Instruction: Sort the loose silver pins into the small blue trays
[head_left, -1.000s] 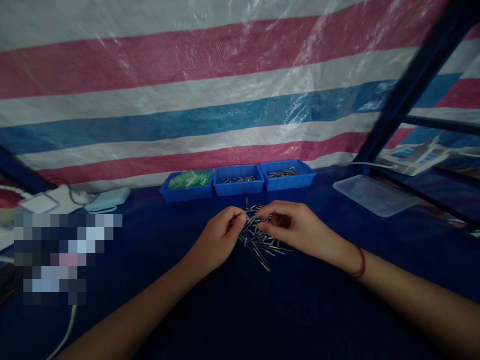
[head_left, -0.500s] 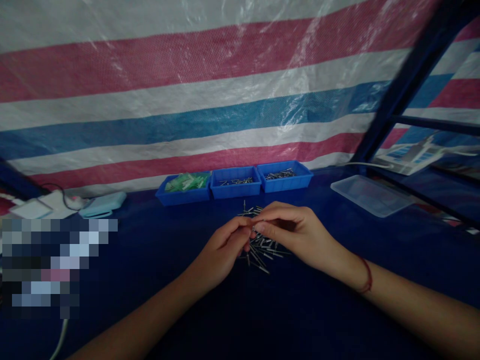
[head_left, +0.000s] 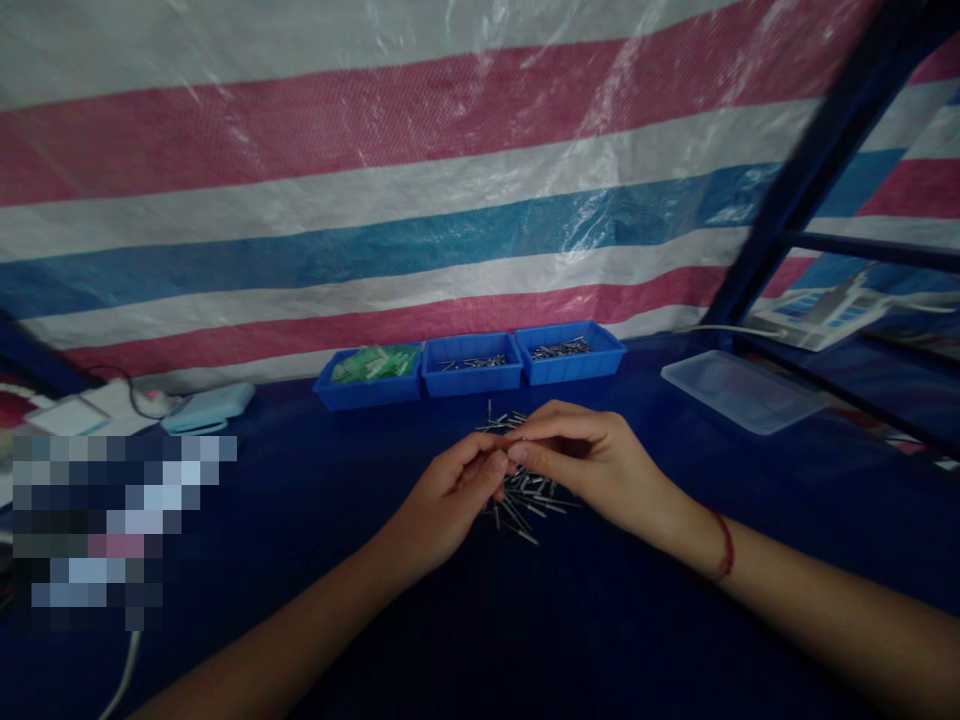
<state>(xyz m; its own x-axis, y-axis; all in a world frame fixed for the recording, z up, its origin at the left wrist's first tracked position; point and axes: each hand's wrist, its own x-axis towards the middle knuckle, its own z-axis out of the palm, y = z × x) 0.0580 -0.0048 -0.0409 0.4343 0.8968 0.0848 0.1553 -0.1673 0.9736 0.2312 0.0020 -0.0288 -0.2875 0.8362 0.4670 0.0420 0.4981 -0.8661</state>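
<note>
A loose pile of thin silver rivet-like pins point(head_left: 531, 492) lies on the dark blue table point(head_left: 420, 640), partly hidden by both hands. Above its left side, my left hand point(head_left: 457, 490) is closed in a pinch. My right hand point(head_left: 592, 455) pinches from the other side, its fingertips meeting those of the left. Whatever sits between the fingertips is too small and covered to name. A red string bracelet point(head_left: 726, 545) circles my right wrist.
Behind the pile stand three blue trays, one with green packets point(head_left: 375, 364), the middle point(head_left: 472, 380) and right point(head_left: 574, 368) with metal pins. A clear plastic lid point(head_left: 742, 392) lies right; a light blue case point(head_left: 208, 408) and white cable point(head_left: 127, 670) are left.
Both hands keep almost the same place and pinch. The fingertips have shifted very slightly against each other.
</note>
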